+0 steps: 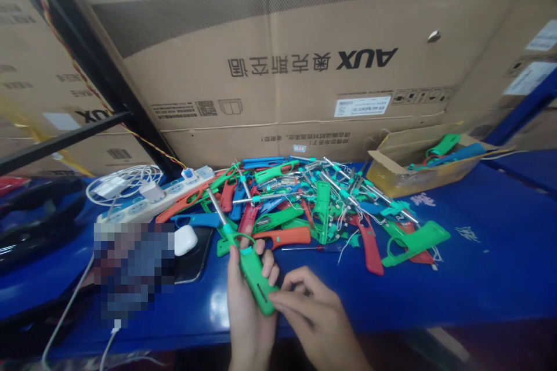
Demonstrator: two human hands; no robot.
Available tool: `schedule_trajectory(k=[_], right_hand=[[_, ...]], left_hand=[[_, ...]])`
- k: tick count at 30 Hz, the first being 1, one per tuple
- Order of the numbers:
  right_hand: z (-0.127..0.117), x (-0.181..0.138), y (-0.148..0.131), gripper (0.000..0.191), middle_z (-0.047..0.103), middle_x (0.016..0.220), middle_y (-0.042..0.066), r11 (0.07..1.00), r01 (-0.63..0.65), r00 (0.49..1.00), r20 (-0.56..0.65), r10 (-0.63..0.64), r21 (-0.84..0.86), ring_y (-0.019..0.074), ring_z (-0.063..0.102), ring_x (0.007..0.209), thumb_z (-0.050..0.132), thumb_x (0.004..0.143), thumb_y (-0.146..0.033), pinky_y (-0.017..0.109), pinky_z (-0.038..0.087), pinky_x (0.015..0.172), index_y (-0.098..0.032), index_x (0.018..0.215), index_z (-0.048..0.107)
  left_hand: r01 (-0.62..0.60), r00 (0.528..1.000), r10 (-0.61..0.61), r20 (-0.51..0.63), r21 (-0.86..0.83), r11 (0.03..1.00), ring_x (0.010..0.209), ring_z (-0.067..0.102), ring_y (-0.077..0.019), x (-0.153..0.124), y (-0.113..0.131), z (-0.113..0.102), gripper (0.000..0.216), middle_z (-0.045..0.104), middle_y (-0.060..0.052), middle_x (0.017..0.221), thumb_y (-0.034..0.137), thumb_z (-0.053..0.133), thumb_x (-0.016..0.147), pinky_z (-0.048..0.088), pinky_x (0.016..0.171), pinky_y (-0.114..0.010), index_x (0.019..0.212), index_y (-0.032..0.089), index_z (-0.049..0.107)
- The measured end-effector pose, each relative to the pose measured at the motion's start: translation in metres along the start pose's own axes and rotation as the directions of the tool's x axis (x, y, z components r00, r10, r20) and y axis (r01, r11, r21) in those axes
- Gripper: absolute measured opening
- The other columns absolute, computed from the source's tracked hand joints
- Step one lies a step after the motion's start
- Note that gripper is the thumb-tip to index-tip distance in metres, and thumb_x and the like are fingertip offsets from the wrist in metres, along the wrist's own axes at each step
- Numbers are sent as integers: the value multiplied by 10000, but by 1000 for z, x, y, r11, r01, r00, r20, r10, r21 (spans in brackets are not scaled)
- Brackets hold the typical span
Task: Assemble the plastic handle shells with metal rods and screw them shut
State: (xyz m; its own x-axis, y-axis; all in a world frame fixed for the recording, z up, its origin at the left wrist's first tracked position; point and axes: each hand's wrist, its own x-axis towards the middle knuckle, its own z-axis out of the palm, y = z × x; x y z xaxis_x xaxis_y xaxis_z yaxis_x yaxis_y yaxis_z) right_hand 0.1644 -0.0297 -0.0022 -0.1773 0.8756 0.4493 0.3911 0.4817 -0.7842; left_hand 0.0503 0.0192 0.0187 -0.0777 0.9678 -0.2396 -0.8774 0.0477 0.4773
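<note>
A green long-necked lighter (256, 278) with a metal tube rests in my left hand (250, 316), its fingers wrapped round the handle and its tube slanting up to the left. My right hand (315, 313) is closed, with thumb and fingertip pinched against the handle's lower right edge. Beyond both hands lies a heap of lighter parts: a green casing (322, 208), an orange casing (289, 236), a red casing (369, 246) and metal tubes with teal ends and thin wires. A screwdriver (311, 248) lies before the heap.
On the blue table (413, 295), a power strip (159, 194) with white cables stands left of the heap. A white earbud case (185, 240) sits on a dark phone (198, 261). An open carton (404, 177) holding casings stands at the right, before a large cardboard box (278, 23).
</note>
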Motion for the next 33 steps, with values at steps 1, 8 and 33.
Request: schedule_trajectory(k=[1,8,33], right_hand=[[0,0,0,260,649,979,42,1000,13,1000,-7,-13,-6,119,631,742,540,1030,-187,210,507,682,-242,1045,794],[5,-1,1,222,744,1109,51,984,107,990,-75,-118,-140,161,724,797,615,1020,-384,254,586,732,-259,1077,789],[-41,-9,49,443,687,1167,147,739,-310,889,-459,1,-599,322,624,1082,410,1077,-486,463,517,862,-184,1190,715]], left_hand=[[2,1000,-2,2,-7,1000,476,423,-53,0,0,-1,210,514,39,794,409,666,945,379,386,-157,966,220,578],[17,1000,-17,8,-25,1000,510,447,-64,-2,3,-1,183,542,20,837,381,649,956,412,426,-168,967,214,576],[-146,988,135,71,181,973,586,455,-107,-12,-4,8,273,468,54,675,403,726,918,426,571,-221,1070,219,593]])
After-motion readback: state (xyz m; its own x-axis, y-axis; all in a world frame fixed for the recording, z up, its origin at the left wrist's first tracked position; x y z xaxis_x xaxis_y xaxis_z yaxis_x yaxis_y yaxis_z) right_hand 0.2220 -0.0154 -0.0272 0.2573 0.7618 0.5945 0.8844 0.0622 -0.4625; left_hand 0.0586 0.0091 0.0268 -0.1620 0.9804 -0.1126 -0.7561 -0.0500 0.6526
